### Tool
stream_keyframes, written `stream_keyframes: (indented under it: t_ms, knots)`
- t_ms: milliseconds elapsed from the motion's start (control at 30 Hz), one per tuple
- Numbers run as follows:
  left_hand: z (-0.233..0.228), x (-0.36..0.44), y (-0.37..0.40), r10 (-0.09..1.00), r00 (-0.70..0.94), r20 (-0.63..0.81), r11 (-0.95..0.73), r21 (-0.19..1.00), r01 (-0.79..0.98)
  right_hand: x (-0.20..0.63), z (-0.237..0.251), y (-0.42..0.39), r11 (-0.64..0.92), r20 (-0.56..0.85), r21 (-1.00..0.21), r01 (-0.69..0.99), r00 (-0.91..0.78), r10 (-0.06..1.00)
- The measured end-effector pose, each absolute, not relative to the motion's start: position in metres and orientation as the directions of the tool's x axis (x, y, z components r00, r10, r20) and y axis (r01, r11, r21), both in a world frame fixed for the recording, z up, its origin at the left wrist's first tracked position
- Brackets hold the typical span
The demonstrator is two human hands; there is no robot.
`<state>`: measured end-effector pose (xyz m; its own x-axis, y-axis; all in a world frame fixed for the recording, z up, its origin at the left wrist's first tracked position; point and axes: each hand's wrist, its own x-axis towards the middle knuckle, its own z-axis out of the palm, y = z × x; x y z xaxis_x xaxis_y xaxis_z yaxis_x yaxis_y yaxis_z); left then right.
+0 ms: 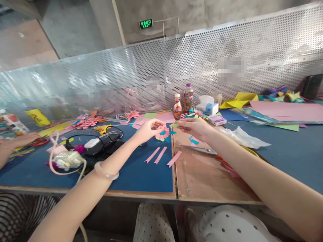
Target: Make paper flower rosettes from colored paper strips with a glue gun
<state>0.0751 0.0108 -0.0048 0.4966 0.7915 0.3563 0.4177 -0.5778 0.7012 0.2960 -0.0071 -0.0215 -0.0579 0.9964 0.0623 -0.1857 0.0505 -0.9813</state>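
My left hand (148,130) is closed on the edge of a pink paper flower (163,133) with a blue centre and green and teal leaves. Just to the right, my right hand (193,128) pinches a small green paper piece (174,124) beside the flower. Three pink paper strips with notched ends (160,155) lie on the blue mat in front of the flower. Under my right forearm rest scissors (202,149) with orange handles, blades pointing left. Small blue paper scraps (193,140) lie by the blades.
Two drink bottles (188,99), a tissue pack (212,108) and a small box (216,120) stand at the back. Left are a power strip (68,159), cables and a glue gun (102,129). A co-worker's hand (27,138) is far left. Crumpled tissue (246,137) lies right.
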Motion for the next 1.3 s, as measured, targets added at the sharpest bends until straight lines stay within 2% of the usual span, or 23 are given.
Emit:
stream_keyframes:
  t_ms: [200,333,933,1300]
  knots:
    - [-0.004,0.076,0.009,0.78,0.519,0.35,-0.591,0.684,0.427,0.293,-0.027,-0.008,0.083,0.084,-0.996,0.034,0.026,0.996]
    - [-0.006,0.076,0.01,0.762,0.534,0.365,-0.615,0.667,0.421,0.289,-0.026,-0.01,0.093,0.098,-0.989,0.116,0.04,0.994]
    - [-0.008,0.075,0.012,0.751,0.545,0.373,-0.626,0.663,0.409,0.284,-0.023,-0.018,0.144,0.15,-0.961,0.237,0.008,0.989]
    - [-0.009,0.077,0.012,0.767,0.53,0.361,-0.61,0.668,0.427,0.283,-0.026,-0.014,0.264,0.28,-0.907,0.329,0.0,0.96]
